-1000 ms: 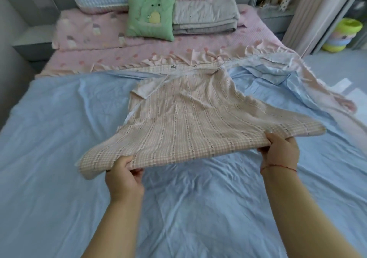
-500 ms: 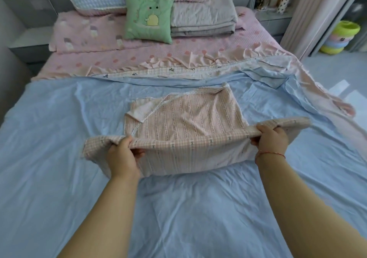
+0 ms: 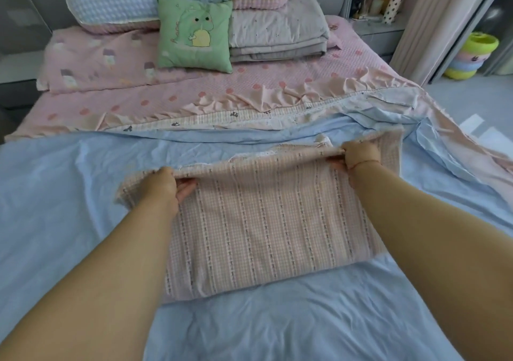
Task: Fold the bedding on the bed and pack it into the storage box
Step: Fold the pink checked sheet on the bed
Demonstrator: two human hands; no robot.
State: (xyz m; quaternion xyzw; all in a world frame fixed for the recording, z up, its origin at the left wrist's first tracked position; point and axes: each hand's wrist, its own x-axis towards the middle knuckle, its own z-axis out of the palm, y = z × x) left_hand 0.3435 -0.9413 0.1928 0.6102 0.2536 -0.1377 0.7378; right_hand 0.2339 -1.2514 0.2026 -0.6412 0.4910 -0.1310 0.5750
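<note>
Now both hands pinched the far edge of the pink checked cloth [image 3: 266,222], the left hand [image 3: 163,187] and right hand [image 3: 361,153] each closed on that fold; the cloth lay as a folded band with its long axis running left to right, its stripes pointing away toward the headboard; half a second before, that edge had been raised nearer the person, and it had since been carried forward over the rest; underneath spread a blue sheet [image 3: 55,194]; beyond lay a pink quilt [image 3: 166,91], a green cushion [image 3: 194,33] and a grey folded blanket [image 3: 277,33].
</note>
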